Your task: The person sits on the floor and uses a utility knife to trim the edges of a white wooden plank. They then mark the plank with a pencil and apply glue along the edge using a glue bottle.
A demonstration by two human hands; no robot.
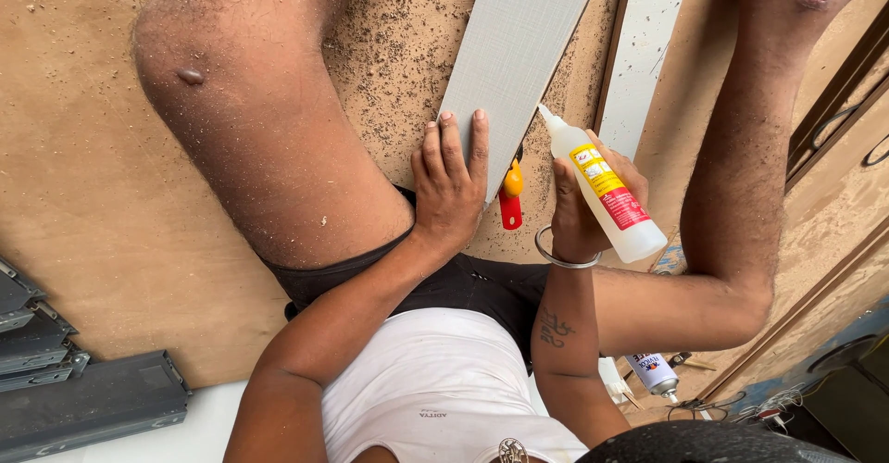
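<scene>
while the person sits with both legs spread on a brown board floor (pixel 102 204), the left hand (pixel 451 185) lies flat, fingers together and stretched out, pressing on the near end of a pale grey laminate strip (pixel 514 46). that strip runs from the hand up and away toward the top edge of the view, lying on the floor between the two knees. over to the right hand (pixel 583 208): it is wrapped around a clear plastic glue bottle (pixel 607 194) with a yellow and red label, tilted so the white nozzle points up-left and its tip sits right at the right edge of the grey strip. a metal bangle (pixel 567 257) rings that wrist. just between the two hands, a small tool with a red handle and an orange tip (pixel 510 199) lies on the floor, partly tucked under the strip's near end. a second pale strip (pixel 648 37) lies further right, apart from the first, running toward the top edge. sawdust is scattered thick around both strips. at the floor's lower left edge sit dark grey metal drawer slides (pixel 83 398), well apart from the hands. near the lower right, behind the right arm, a spray can (pixel 653 373) lies on its side.
</scene>
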